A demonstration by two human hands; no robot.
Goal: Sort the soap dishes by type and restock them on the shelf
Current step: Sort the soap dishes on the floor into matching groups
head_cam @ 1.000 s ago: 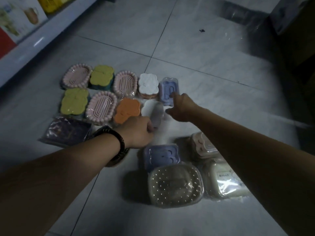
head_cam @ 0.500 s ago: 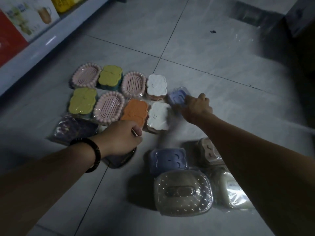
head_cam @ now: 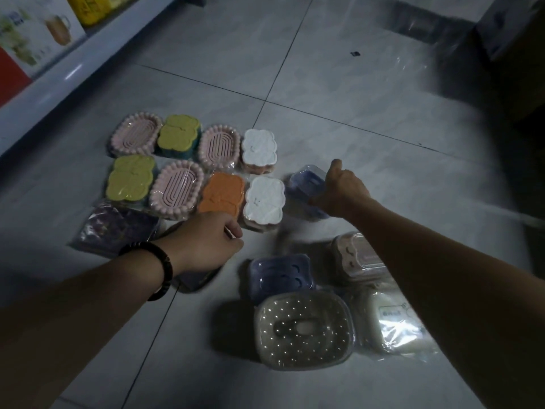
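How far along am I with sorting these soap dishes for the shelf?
Done: two rows laid on the floor; white dishes paired, pink beaded dishes and yellow dishes mixed. In hand: right hand grips a wrapped purple dish; left hand holds a dark dish, blurred. Left: the loose pile by your right arm, then moving everything to the shelf.

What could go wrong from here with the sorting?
The right hand grips a purple dish in clear wrap; it may slip onto the white dish beside it. The left hand holds a dark dish close to the orange dish; it could nudge that row. Dim light invites mis-sorting.
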